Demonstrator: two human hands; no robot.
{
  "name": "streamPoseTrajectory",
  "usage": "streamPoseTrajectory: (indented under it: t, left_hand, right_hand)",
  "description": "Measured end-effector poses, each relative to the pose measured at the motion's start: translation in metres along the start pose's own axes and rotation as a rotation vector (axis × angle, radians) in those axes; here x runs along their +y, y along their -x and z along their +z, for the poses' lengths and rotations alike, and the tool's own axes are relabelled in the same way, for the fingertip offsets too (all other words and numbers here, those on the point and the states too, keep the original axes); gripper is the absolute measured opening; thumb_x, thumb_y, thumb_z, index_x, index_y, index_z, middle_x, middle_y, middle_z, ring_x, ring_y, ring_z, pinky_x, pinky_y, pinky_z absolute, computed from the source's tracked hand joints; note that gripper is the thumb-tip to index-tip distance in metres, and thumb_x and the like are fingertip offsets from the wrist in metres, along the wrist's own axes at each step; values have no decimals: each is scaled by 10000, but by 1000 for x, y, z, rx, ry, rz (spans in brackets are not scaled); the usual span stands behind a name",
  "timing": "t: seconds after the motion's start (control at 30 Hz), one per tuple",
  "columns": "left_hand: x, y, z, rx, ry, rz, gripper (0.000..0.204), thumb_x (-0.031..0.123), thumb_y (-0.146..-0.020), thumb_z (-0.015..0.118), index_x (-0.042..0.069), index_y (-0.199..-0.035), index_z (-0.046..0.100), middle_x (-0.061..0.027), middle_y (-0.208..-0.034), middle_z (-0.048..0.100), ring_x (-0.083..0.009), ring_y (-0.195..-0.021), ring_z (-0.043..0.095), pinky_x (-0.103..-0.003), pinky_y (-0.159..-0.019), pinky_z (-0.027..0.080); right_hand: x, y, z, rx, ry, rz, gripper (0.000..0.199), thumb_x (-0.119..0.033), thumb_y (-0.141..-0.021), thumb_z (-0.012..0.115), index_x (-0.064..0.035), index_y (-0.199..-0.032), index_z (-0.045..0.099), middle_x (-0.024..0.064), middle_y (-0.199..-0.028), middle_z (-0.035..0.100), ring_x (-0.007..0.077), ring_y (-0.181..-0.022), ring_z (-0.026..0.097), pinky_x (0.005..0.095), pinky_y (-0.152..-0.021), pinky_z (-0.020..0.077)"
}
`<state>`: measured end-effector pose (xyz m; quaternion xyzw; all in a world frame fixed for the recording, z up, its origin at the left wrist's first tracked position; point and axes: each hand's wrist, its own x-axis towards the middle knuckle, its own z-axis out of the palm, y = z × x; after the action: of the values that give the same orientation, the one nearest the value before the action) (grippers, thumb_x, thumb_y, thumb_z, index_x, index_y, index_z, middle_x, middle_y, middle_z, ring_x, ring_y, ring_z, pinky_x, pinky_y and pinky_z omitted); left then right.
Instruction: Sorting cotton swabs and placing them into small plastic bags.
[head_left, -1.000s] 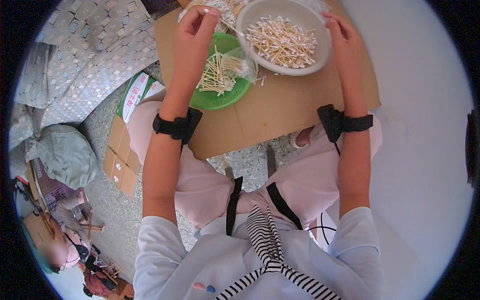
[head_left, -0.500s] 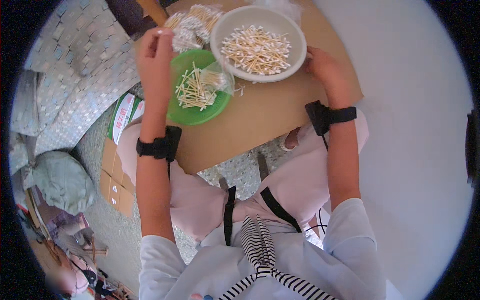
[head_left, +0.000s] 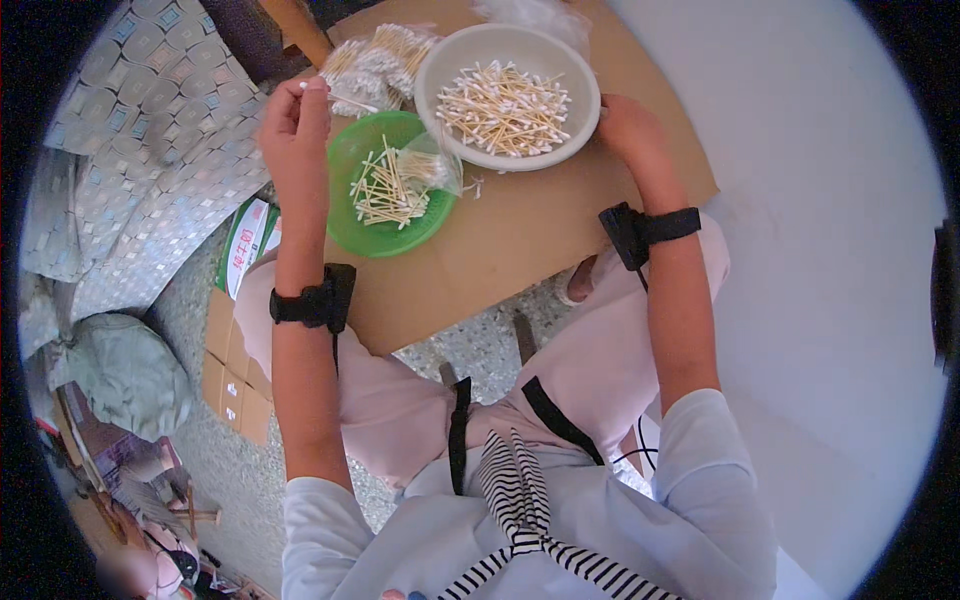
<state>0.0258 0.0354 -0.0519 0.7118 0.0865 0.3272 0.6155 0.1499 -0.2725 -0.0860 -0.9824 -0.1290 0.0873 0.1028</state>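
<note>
My left hand [head_left: 297,125] is raised beyond the left rim of a green basket [head_left: 343,215]. Its thumb and fingertips pinch a cotton swab [head_left: 352,101] that points to the right. Loose cotton swabs [head_left: 385,195] lie in the basket, along with a clear plastic bag [head_left: 440,168] of swabs on its right side. My right hand [head_left: 632,128] grips the right rim of a large off-white bowl [head_left: 585,130], with its fingertips partly hidden there. A heap of wooden-stemmed cotton swabs [head_left: 505,108] fills the bowl's middle.
Clear bags packed with swabs [head_left: 375,65] lie behind the basket, and a crumpled clear bag [head_left: 540,20] behind the bowl. All stand on a brown cardboard tabletop [head_left: 480,250]. A white wall [head_left: 800,250] rises on the right. Cardboard boxes [head_left: 238,385] stand on the floor at left.
My left hand has shifted slightly left and down, and the swab in it now shows clearly. The bowl, basket and my right hand appear a little lower in view.
</note>
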Motion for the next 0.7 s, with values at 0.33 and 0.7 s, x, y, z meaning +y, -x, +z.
streamPoseTrajectory:
  t: [0.33,0.7]
  left_hand:
    - [-6,2,9,-89,-220,61,150,175,-958,510,47,-970,588,-34,-736,588,-102,-664,532,-242,-613,419]
    - [-14,-14,12,-351,-973,322,597,84,-834,543,250,-1394,420,-217,-843,634,-372,-673,611,-450,-656,500]
  right_hand:
    - [-12,10,-19,485,-363,74,406,-410,-915,487,-67,-1041,664,186,-938,672,378,-838,641,450,-751,497]
    - [-58,19,-1,634,-210,-579,275,-330,-872,583,-124,-1016,695,138,-1184,577,328,-1139,516,440,-938,425]
